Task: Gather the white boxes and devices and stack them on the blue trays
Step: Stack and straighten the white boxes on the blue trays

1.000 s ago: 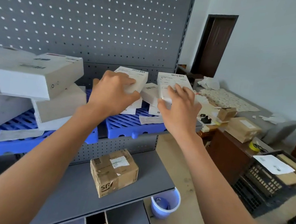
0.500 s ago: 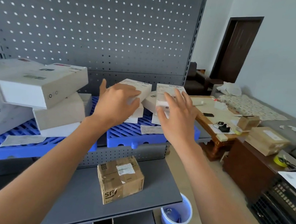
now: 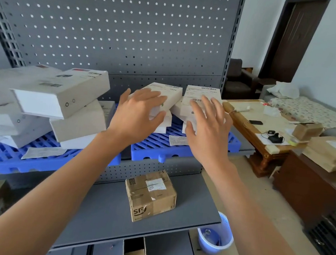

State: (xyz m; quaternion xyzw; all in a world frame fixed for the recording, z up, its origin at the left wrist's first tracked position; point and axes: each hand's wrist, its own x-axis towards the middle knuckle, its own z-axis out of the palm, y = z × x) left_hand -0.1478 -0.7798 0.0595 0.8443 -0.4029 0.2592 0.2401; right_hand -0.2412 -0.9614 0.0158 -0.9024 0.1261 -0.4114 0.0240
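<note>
Both hands [image 3: 136,114] [image 3: 207,130] have lifted off the white boxes [image 3: 201,97], fingers released and spread, near the blue tray's [image 3: 160,149] front edge

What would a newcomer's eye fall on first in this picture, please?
Two bare hands, left hand and right hand, reach with spread fingers toward small white boxes stacked on a blue tray at mid shelf. To the left, bigger white boxes lie in a crooked heap on another blue tray. Below, a brown cardboard parcel sits alone on the grey shelf.

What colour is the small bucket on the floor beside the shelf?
Light blue bucket, seen in the head view.
</note>
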